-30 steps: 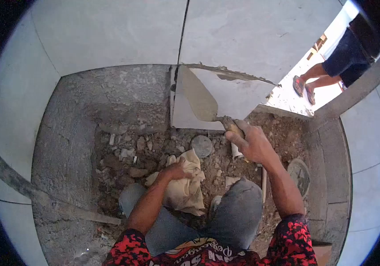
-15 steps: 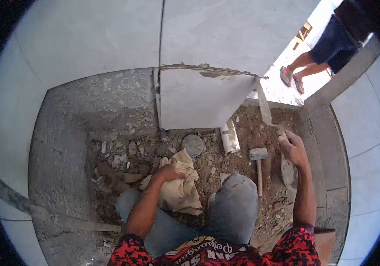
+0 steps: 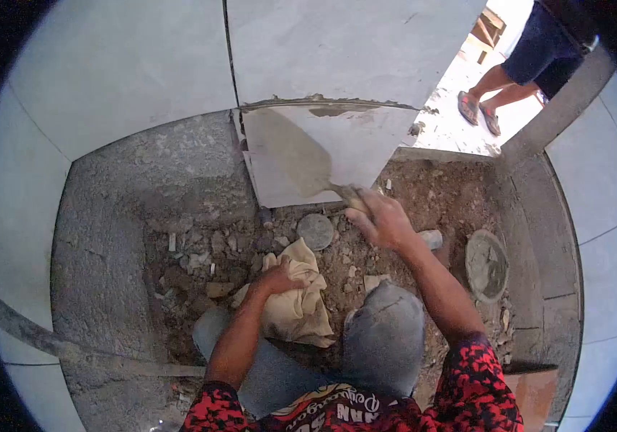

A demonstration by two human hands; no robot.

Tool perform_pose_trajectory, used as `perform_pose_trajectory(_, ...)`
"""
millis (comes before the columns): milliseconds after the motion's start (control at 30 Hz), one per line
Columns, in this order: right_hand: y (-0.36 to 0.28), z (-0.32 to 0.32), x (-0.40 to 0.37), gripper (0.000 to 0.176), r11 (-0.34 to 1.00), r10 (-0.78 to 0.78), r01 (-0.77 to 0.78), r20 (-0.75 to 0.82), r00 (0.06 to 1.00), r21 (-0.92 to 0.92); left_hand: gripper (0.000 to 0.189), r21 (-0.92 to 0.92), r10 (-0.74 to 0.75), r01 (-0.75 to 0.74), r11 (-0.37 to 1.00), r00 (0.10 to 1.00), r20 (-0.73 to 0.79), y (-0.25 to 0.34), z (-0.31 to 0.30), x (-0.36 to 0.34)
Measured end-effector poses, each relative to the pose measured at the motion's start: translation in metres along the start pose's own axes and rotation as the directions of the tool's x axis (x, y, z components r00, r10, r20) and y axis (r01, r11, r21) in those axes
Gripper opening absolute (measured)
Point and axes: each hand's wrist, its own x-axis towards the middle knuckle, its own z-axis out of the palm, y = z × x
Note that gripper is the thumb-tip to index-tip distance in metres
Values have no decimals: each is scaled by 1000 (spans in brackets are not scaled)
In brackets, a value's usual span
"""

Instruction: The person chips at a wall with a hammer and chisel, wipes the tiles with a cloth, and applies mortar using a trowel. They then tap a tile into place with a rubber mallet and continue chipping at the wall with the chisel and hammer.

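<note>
My right hand is closed round the handle of a trowel. Its broad blade points up and left across the left part of a pale wall tile, close to the tile's left edge and upper joint. Grey mortar sits unevenly along that joint. My left hand grips a bunched beige cloth beside my knee, its fingers partly sunk in the folds. Under my right forearm a mallet shows only its head end; its handle is hidden.
A bowl of grey mortar stands on the dirt at right. A round grey disc lies below the tile amid rubble. Rough cement walls border the pit. At upper right, another person's legs stand in the bright doorway.
My right hand has swung left with the trowel, from the tile's right edge to across its left part. The mortar bowl has come into fuller view. My left hand stays on the cloth.
</note>
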Motion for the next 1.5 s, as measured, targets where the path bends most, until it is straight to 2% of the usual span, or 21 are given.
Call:
perform_pose_trajectory(100,-1,29,30,47,1000,-21,19,81,997,25,114,-5,22,-22,1000,1000,-18,-8,4,5)
perform_pose_trajectory(300,51,69,37,43,987,-155,162,-258,954,8,114,-40,12,-14,999,999,-44,-9,6,-6)
perform_pose_trajectory(367,81,65,23,40,997,-11,29,-255,967,66,114,-39,21,-23,999,998,-51,-6,3,-8)
perform_pose_trajectory(433,111,55,9,39,994,-47,78,-324,945,83,115,-30,-24,24,999,1000,5,3,-4,-16)
perform_pose_trajectory(567,141,22,-27,44,941,230,-115,-353,907,318,115,-18,-36,36,999,999,0,9,-5,-21)
perform_pose_trajectory(700,163,-10,-92,44,898,423,-310,-417,804,313,116,2,-54,54,999,998,-30,6,0,-12)
perform_pose_trajectory(767,166,-40,-146,46,885,456,-381,-332,826,268,116,-9,-70,70,998,997,-36,2,0,-13)
perform_pose_trajectory(800,149,-64,-171,45,814,581,-553,-275,766,179,117,-32,-49,46,998,996,-69,6,-4,-17)
perform_pose_trajectory(900,146,-110,-257,40,723,654,-690,-375,657,50,117,-107,-40,34,994,998,-56,-1,-5,-19)
perform_pose_trajectory(967,101,-153,-268,40,443,888,-888,-200,415,125,117,-164,-47,43,986,999,-18,3,-13,-20)
perform_pose_trajectory(1033,115,-173,-308,39,349,909,-937,-242,340,-5,115,-176,-25,43,983,994,105,28,-30,-35)
perform_pose_trajectory(1067,134,-184,-330,39,344,913,-939,-233,336,-8,109,-75,-73,76,994,997,35,26,-26,-31)
perform_pose_trajectory(1100,155,-192,-351,40,354,881,-903,-236,409,-243,109,-74,-78,81,994,996,40,36,-31,-35)
perform_pose_trajectory(1133,165,-194,-362,40,343,847,-817,-223,482,-464,102,-162,-24,33,986,998,58,56,-42,-44)
perform_pose_trajectory(1167,169,-193,-355,40,345,847,-816,-221,484,-465,95,-253,33,-15,967,997,68,67,-47,-48)
perform_pose_trajectory(1233,185,-185,-325,43,-36,993,-845,-113,29,-534,88,-364,69,-57,930,997,20,67,-45,-49)
perform_pose_trajectory(1267,197,-175,-323,43,-1,994,-843,-95,59,-538,81,-466,98,-101,879,995,-30,62,-46,-52)
perform_pose_trajectory(1333,214,-150,-306,45,263,842,-659,-165,513,-705,76,-508,71,-87,857,996,-51,42,-44,-46)
perform_pose_trajectory(1400,170,-97,-232,45,659,702,-713,-144,698,-240,71,-547,55,-77,834,997,-56,35,-43,-49)
perform_pose_trajectory(1433,125,-72,-181,45,784,620,-620,20,784,-1,68,-634,99,-164,756,986,-136,43,-46,-52)
perform_pose_trajectory(1500,66,-29,-121,48,833,368,-419,203,907,362,65,-704,139,-264,660,963,-230,65,-57,-68)
